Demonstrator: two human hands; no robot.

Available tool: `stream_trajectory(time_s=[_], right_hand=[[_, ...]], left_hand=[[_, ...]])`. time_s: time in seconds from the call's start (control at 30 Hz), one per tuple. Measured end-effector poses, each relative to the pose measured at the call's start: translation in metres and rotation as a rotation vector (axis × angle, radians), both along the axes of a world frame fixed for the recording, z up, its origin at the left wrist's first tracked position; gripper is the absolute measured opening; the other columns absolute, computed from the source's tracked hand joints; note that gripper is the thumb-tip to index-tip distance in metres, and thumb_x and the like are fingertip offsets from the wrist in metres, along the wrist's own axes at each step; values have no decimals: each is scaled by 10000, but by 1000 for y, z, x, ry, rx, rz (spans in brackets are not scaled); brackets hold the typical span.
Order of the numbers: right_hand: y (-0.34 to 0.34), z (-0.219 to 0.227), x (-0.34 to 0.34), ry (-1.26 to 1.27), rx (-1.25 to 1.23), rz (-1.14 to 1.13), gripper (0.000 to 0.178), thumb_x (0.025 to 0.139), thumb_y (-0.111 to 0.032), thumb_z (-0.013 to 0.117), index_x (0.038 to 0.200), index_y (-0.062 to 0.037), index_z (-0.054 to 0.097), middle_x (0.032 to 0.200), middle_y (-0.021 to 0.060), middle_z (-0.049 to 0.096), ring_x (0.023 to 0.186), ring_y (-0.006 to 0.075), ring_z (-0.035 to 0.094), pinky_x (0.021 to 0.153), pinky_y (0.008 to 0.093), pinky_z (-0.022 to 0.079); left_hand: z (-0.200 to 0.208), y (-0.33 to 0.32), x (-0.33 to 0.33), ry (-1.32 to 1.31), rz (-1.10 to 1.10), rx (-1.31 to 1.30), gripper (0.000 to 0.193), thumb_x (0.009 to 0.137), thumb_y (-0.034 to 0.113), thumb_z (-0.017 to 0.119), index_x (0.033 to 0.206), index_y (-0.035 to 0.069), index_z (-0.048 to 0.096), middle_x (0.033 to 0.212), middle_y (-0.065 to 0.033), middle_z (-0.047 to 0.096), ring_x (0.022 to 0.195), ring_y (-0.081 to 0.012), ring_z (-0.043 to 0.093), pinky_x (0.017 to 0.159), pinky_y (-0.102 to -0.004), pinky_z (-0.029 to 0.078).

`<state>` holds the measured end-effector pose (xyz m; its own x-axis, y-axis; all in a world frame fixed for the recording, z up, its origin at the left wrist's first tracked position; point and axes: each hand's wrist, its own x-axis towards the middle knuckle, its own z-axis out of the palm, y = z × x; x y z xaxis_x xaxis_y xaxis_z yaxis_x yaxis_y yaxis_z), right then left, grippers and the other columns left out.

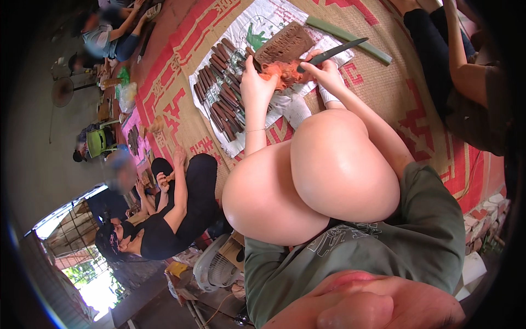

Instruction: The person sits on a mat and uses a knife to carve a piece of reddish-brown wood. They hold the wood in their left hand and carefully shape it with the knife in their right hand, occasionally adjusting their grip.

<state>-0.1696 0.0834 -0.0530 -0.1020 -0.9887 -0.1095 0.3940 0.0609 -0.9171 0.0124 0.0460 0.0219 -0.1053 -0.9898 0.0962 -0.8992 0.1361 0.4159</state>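
Note:
My left hand (256, 86) presses its thumb against a crumpled orange-red mass (284, 75), its fingers curled at the mass's left side. Whether this mass is cloth or a soft material, I cannot tell. At its right, my right hand (327, 75) grips a knife (337, 51) whose dark blade points up and to the right. A brown block with a rough, patterned surface (286, 43) lies just beyond the hands. Many slim brown sticks (223, 98) are laid in rows to the left on a white printed cloth (274, 13).
A green flat strip (350, 39) crosses the cloth's far right corner. Under everything spreads a red and tan woven mat (378, 77). My bent knees (345, 164) rise close below my hands. A person in black (181, 203) sits at left, near a fan (216, 266). Another person's legs (438, 55) are at right.

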Motion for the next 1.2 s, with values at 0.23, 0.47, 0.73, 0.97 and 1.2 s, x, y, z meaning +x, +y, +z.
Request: stream_trajectory(time_s=[0.23,0.47,0.73,0.97,1.2], right_hand=[[-2,-4,13,54,-142,137,156,791,-122,626,875,-27,535,722,50,623,572,99,618,449,202,454],[-2,2,8,72,-121,176,171,765,-119,658,860,-28,549,736,60,625,625,107,624,497,223,485],[-5,-2,7,69,-87,182,147,802,-100,629,892,-31,535,765,76,640,668,114,613,552,232,462],[-5,0,11,7,-67,180,145,804,-41,612,908,2,520,758,100,627,661,131,610,547,232,459],[-11,-11,11,-19,-92,178,140,812,-85,621,888,-18,525,736,75,620,621,113,588,534,218,437]], left_hand=[[-7,-11,-6,-24,103,5,454,806,251,535,1157,-36,507,720,-182,644,724,-320,649,676,-415,493],[-8,-11,-17,207,232,177,472,774,236,572,1139,-55,501,714,-189,645,462,-217,617,441,-300,500],[-9,-6,-23,243,2,-221,280,678,196,668,845,13,539,804,-205,586,758,-358,586,685,-432,473],[-2,2,-33,324,140,-105,238,691,174,644,828,-10,577,814,-203,620,767,-350,614,684,-414,496],[-4,-3,-31,248,176,-106,279,713,224,635,847,-22,632,766,-203,647,729,-329,643,674,-386,512]])
